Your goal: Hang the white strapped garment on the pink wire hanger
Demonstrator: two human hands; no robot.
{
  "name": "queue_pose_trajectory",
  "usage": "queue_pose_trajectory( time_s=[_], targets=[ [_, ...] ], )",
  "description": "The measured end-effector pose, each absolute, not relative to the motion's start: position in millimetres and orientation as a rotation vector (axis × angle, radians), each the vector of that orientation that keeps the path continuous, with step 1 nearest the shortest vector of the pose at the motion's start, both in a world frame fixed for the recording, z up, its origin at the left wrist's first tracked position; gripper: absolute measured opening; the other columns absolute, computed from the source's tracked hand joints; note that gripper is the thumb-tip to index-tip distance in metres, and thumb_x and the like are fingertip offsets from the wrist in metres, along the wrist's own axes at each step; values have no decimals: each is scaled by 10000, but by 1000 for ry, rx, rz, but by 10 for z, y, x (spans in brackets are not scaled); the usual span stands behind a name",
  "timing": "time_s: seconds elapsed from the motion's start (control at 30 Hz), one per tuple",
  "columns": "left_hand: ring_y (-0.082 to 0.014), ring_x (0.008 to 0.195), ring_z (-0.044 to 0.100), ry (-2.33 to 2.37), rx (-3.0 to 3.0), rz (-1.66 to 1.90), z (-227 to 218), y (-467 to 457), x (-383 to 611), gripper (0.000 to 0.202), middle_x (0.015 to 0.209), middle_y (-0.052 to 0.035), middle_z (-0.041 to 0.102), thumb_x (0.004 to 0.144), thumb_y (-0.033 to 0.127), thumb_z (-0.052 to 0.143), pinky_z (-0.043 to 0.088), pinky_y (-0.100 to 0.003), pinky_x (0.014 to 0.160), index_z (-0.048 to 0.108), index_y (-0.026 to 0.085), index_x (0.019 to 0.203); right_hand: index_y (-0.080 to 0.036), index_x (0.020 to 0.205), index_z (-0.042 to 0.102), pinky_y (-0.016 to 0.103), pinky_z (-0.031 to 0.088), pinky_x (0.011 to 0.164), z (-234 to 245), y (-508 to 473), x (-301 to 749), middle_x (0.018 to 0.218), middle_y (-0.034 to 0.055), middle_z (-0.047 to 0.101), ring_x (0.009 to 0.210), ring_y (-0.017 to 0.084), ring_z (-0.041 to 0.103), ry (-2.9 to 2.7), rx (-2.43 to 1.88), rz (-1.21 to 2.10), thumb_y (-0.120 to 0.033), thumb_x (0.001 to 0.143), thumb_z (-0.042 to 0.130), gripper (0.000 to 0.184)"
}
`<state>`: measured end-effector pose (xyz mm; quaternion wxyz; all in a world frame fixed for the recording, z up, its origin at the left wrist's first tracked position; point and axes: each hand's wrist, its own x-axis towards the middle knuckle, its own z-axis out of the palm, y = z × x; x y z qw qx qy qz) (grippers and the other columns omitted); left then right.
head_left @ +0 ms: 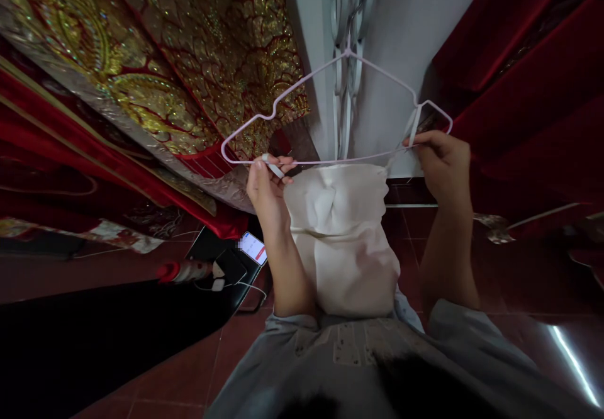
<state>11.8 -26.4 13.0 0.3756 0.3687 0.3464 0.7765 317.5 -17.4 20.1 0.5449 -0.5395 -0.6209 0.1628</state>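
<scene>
A pale pink clothes hanger point(311, 78) is in front of me, its hook up by the metal scrollwork. Below its bottom bar hangs a cream-white strapped garment point(349, 249), reaching down to my lap. One white strap point(415, 123) runs over the hanger's right-hand notch. My right hand point(446, 161) is closed, pinching this strap beside the hanger's lower right bar. At the lower left of the hanger, my left hand point(270, 183) is closed on the other strap point(275, 170), against the bottom bar; the left notch bears no strap.
Gold-sequined red garments point(189, 48) hang on the left, dark red cloth point(528, 92) on the right. A white metal scrollwork frame point(346, 111) stands ahead by a pale wall. Lower left, a black bench point(245, 284) bears a lit phone point(253, 248), a dark phone point(230, 267) and a red-capped bottle point(182, 272).
</scene>
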Motion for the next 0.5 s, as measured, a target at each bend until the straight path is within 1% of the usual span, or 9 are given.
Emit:
queue_pose_trajectory(
  time_s=[0.03,0.07,0.1,0.2,0.27,0.33,0.37,0.43,0.5],
  targets=[
    [-164,799,814,892,935,1996,122,-258,133,454,877,-51,821,955,651,775,520,-197,581,665,212,917,-226,982,807,301,371,615,266,-176,3162,857,20,713,636,129,476,-1510,-1290,423,-213,910,617,203],
    [-162,781,813,906,931,2000,118,-254,147,460,869,-48,823,954,655,773,522,-197,580,658,211,911,-227,975,826,304,355,597,321,-171,3129,834,15,731,598,120,455,-1525,-1277,443,-196,893,630,214],
    [-160,764,810,922,929,2001,116,-251,155,464,862,-46,825,956,657,770,526,-198,580,653,211,904,-238,1014,843,309,343,580,361,-154,3091,868,17,763,571,111,432,-1521,-1240,456,-189,891,642,241],
    [-157,739,804,936,942,1985,113,-251,138,467,851,-49,829,956,659,772,538,-204,584,656,211,890,-294,1236,830,325,352,550,374,7,3071,1184,49,827,563,99,431,-1356,-1099,410,-223,921,685,354],
    [-156,736,800,919,969,1960,101,-253,98,467,865,-55,836,955,661,779,547,-211,592,669,211,894,-331,1381,769,331,398,548,288,171,3180,1415,68,774,628,113,516,-1208,-1058,320,-290,930,754,453],
    [-156,735,797,898,994,1933,82,-255,57,472,890,-65,843,951,667,786,554,-217,599,683,209,906,-326,1441,729,332,456,554,149,297,3331,1509,92,728,739,151,627,-1069,-1084,208,-375,904,837,550],
    [-157,737,796,889,1000,1923,72,-255,43,477,902,-70,845,950,670,790,557,-219,601,689,206,913,-295,1432,734,334,485,563,72,322,3393,1486,115,738,800,180,675,-1001,-1104,152,-412,891,859,567],
    [-158,733,792,866,996,1913,63,-256,41,485,911,-77,846,941,673,802,557,-221,597,695,200,921,-208,1344,776,350,540,598,-67,271,3433,1328,162,792,903,245,741,-875,-1122,28,-455,885,860,528],
    [-158,730,788,855,983,1907,67,-263,75,489,914,-80,845,935,674,809,553,-219,593,700,198,923,-165,1230,813,367,580,644,-155,109,3338,1142,158,815,931,275,769,-826,-1105,-82,-469,906,830,444]
  ],
)
